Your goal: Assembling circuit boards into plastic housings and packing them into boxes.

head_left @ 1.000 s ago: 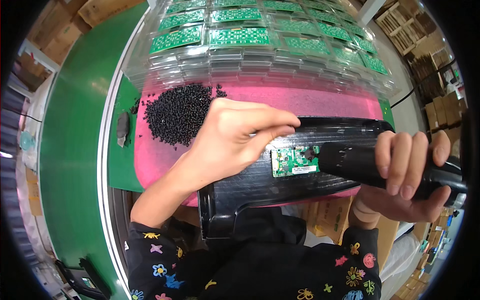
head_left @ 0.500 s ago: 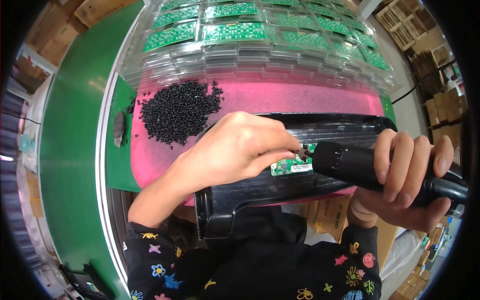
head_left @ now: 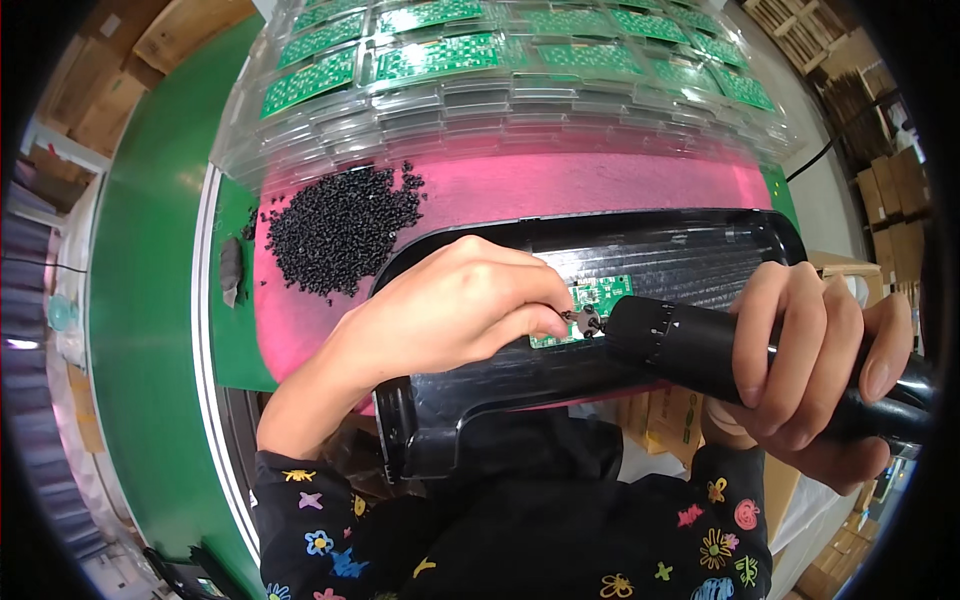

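Note:
My left hand (head_left: 465, 305) reaches over a black plastic housing (head_left: 500, 388), its thumb and forefinger pinched on what looks like a small black screw (head_left: 567, 316). Just right of those fingertips, at the tip of a black electric screwdriver (head_left: 655, 335), sits a small round grey metal piece (head_left: 587, 321) with dark bits on it. My right hand (head_left: 805, 365) wraps around the screwdriver's body, which lies nearly level and points left. Beneath the tip, a green circuit board (head_left: 612, 290) lies inside the housing, partly covered by the fingers and the metal piece.
A heap of black screws (head_left: 340, 230) lies on the pink mat (head_left: 500, 185), left of the housing. Stacked clear plastic trays (head_left: 450, 115) holding green circuit boards stand behind. A dark grey lump (head_left: 231, 270) rests by the mat's left edge. Cardboard boxes (head_left: 890, 215) stand at right.
The screwdriver tip and the left fingertips have shifted slightly left and down across the circuit board. More of the board's upper right now shows. The whole view has shifted a little.

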`<state>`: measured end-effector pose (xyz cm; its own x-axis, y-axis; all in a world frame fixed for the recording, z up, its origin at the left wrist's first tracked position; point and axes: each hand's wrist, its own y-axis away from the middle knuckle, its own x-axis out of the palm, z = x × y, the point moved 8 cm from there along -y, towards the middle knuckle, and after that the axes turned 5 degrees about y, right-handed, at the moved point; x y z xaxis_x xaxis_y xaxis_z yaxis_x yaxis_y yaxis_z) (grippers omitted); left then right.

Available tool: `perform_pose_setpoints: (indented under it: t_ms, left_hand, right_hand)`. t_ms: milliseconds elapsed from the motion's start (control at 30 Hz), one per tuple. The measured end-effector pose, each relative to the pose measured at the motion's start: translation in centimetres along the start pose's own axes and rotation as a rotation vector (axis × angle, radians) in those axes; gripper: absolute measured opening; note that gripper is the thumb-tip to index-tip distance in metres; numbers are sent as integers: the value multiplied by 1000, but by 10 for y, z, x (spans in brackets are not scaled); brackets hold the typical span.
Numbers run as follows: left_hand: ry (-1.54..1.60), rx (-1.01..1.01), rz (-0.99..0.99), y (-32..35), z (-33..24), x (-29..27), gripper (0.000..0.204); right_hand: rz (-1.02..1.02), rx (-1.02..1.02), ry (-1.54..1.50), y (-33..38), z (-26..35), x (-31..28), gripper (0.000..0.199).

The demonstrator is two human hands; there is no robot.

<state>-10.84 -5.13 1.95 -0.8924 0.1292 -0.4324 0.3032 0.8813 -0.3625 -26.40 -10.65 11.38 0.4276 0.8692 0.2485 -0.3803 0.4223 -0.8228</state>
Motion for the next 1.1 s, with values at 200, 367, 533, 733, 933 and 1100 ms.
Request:
perform_pose_setpoints:
  t_ms: [200, 367, 533, 733, 933, 1100]
  left_hand:
    - [-113, -152, -50, 0, 0, -8, 6]
    - [-197, -131, -7, -3, -2, -4, 9]
    - [-119, -49, -16, -2, 1, -4, 15]
    - [-198, -22, 38, 1, 1, 1, 15]
    - [-304, -8, 51, 3, -1, 2, 15]
    - [-282, -165, 82, 6, 7, 1, 15]
  right_hand:
    - [-19, 252, 226, 0, -4, -17, 38]
    - [-94, 403, 332, 6, -21, -40, 34]
    - [-104, 438, 333, 12, -32, -44, 34]
    - [-98, 468, 375, 15, -38, -43, 35]
    - [-76, 475, 422, 12, -43, -35, 34]
    - [-43, 491, 389, 10, -51, -32, 33]
